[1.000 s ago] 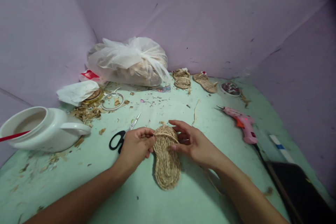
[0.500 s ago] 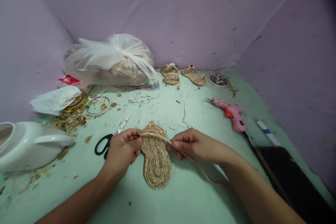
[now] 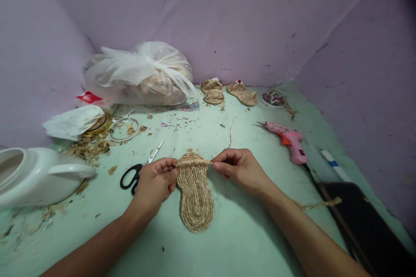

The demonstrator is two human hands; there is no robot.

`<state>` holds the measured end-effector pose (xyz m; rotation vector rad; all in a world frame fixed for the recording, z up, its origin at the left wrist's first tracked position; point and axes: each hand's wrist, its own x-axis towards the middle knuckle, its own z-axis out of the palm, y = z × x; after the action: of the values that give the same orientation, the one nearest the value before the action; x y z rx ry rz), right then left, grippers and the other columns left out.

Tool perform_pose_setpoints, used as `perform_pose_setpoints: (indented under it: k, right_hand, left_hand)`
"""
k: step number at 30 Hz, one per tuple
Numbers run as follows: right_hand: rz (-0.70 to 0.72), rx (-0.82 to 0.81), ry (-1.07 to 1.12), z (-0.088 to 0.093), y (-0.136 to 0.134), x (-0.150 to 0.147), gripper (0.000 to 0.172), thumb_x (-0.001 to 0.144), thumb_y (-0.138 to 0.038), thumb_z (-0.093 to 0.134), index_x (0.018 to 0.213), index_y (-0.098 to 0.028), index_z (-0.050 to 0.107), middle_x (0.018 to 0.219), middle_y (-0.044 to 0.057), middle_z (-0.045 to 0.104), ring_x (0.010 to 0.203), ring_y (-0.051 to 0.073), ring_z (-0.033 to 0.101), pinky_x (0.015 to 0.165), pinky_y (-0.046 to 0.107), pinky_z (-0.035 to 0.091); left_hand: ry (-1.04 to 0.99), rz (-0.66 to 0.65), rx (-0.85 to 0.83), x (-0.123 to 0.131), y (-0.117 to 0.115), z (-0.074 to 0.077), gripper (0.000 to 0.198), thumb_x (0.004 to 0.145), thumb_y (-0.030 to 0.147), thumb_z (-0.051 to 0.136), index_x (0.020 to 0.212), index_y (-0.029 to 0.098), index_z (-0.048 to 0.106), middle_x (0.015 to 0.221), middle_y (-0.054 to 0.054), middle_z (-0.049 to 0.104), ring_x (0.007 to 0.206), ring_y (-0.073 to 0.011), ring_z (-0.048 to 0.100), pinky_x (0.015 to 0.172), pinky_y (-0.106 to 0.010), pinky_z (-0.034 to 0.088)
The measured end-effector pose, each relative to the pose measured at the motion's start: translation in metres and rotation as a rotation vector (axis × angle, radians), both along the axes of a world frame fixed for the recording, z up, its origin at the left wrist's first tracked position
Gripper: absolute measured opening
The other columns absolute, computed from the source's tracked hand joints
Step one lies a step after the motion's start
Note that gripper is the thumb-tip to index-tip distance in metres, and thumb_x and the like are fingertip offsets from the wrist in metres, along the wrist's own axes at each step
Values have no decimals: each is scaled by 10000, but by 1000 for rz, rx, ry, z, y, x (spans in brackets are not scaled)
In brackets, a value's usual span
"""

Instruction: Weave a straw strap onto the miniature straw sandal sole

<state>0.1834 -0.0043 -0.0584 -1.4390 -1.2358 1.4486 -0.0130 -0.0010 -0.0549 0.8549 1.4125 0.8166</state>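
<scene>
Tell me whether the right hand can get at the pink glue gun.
Probably yes: nothing visible blocks the way from the right hand to the glue gun, though it may first have to release the straw cord it pinches.

White jug [image 3: 61, 186], bunched plastic bag [image 3: 139, 75] near purple wall [image 3: 211, 17], pink glue gun [image 3: 296, 149] (red light [image 3: 292, 134] showing)

Two hands, one left hand [image 3: 157, 177] and one right hand [image 3: 237, 166], pinch one cord [image 3: 206, 162]. There are three woven soles: one nearer sole [image 3: 196, 199] between the hands, two farther soles [image 3: 213, 97] at the table's [image 3: 240, 246] far edge. Along that edge, count one plastic bag [image 3: 143, 78] and one dish [image 3: 273, 99]. Toward the left edge: one white jug [image 3: 61, 186], one pair of scissors [image 3: 139, 168]. Toward the right edge: one glue gun [image 3: 289, 138]. The scraps [image 3: 89, 143] are too many to count.
</scene>
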Motion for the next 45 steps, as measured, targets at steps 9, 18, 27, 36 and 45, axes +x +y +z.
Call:
perform_pose_setpoints:
  k: [9, 18, 27, 36, 45]
  right_hand:
    - [109, -37, 78, -9, -1, -1, 192, 655, -315, 677, 660, -135, 611, 508, -37, 490, 430, 63, 394, 440, 225, 300]
    - [80, -98, 185, -5, 1, -2, 260, 598, -319, 734, 677, -154, 548, 530, -47, 511, 440, 62, 427, 430, 212, 338]
    - [99, -119, 62, -5, 0, -1, 213, 598, -294, 714, 662, -120, 609, 479, -30, 538, 419, 67, 455, 442, 223, 379]
    - [57, -37, 43, -11, 0, -5, 210, 582, -274, 714, 586, -148, 546, 455, -36, 537, 403, 72, 458, 437, 223, 383]
    - [45, 21, 49, -14, -3, -8, 164, 616, -274, 678, 656, -151, 577, 509, -35, 530, 440, 76, 459, 431, 213, 375]
  left_hand:
    - [45, -20, 57, 1, -4, 2, 188, 592, 232, 606, 747, 139, 554, 382, 77, 439, 328, -51, 342, 314, -155, 228]
    - [54, -4, 111, 2, -6, 5, 122, 590, 198, 621, 693, 132, 610, 411, 56, 470, 337, -50, 370, 326, -167, 266]
    - [118, -65, 160, 7, -6, 0, 125, 643, 183, 566, 747, 127, 606, 478, 53, 484, 371, -50, 357, 351, -175, 264]
    - [252, -91, 393, 5, -15, -16, 250, 717, 182, 519, 963, 170, 563, 655, 28, 536, 499, -81, 453, 482, -205, 380]
    - [455, -182, 431, 3, -19, -13, 46, 700, 160, 490, 662, 172, 513, 441, 84, 363, 399, -65, 325, 394, -184, 248]
